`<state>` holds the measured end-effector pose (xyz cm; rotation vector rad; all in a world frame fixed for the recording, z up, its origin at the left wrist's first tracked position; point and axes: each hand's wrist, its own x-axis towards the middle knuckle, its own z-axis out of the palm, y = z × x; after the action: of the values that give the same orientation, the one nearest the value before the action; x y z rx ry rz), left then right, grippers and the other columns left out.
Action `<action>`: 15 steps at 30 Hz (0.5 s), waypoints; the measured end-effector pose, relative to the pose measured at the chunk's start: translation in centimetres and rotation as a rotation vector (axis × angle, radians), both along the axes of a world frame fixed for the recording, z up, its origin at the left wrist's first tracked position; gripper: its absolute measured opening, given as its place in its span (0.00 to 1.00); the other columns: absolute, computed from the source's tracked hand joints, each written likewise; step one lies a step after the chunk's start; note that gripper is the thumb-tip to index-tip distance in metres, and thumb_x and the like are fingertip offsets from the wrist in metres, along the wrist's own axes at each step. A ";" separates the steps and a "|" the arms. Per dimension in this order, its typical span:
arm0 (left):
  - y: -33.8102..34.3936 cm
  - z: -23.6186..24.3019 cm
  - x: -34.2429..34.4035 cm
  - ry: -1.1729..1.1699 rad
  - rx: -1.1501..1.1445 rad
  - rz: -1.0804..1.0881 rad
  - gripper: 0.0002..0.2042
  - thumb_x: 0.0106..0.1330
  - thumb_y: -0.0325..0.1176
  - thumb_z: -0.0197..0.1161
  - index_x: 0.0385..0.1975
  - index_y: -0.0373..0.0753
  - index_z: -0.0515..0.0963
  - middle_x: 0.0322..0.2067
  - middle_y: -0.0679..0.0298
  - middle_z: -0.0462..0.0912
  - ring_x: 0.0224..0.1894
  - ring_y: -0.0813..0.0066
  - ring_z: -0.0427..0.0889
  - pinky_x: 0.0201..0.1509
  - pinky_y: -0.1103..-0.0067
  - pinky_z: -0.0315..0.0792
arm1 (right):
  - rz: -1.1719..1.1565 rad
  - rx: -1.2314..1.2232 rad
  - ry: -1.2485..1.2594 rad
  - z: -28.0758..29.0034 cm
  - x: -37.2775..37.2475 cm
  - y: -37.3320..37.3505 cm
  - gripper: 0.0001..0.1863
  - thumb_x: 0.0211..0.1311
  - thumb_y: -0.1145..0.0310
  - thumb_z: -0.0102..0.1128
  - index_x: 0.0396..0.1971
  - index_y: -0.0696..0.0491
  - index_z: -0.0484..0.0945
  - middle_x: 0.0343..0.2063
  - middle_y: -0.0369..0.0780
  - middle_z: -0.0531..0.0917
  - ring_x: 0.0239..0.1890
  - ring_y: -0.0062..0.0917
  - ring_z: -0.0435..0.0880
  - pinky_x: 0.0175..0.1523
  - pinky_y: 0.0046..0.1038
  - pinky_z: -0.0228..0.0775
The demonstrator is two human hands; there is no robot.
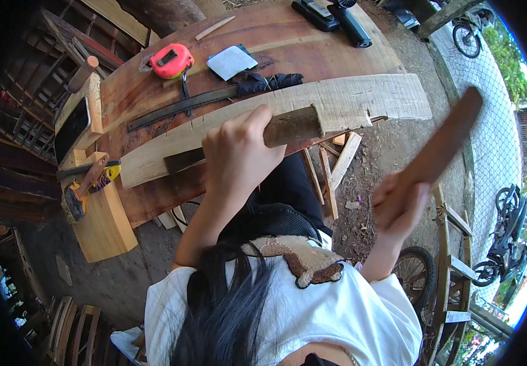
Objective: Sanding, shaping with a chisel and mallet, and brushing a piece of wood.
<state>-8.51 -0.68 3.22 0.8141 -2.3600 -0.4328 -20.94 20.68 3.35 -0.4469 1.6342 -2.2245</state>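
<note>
My left hand (242, 149) is wrapped round a tool with a thick, rough wooden handle (297, 125). A dark flat blade (184, 160) shows on the other side of the fist and appears to belong to it. The tool lies across a long pale board (330, 97), notched and splintered along its near edge by the handle's end. Held up at the right, clear of the board, is a flat brown wooden stick (443, 143), with my right hand (397, 204) closed round its lower end. Both stick and right hand are blurred by motion.
On the wooden table (154, 100) lie a red tape measure (171, 61), a pale sheet (232, 61), a long dark blade with a black-wrapped handle (269, 83) and black devices (315, 15). A phone (73, 131) leans at the left, near a yellow-and-black tool (75, 201). Wood scraps (343, 158) lie below.
</note>
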 end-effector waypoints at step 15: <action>-2.8 0.0 5.5 0.078 -0.036 0.027 0.10 0.42 0.33 0.69 0.25 0.42 0.77 0.20 0.61 0.80 0.24 0.58 0.80 0.27 0.70 0.71 | 0.309 0.252 0.087 -1.9 6.0 -3.8 0.32 0.57 0.44 0.55 0.46 0.60 0.67 0.37 0.44 0.77 0.34 0.27 0.78 0.39 0.26 0.70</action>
<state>-3.05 -3.52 3.17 0.7975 -2.2760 -0.4018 -14.94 16.87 1.43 -0.6815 1.7267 -1.7732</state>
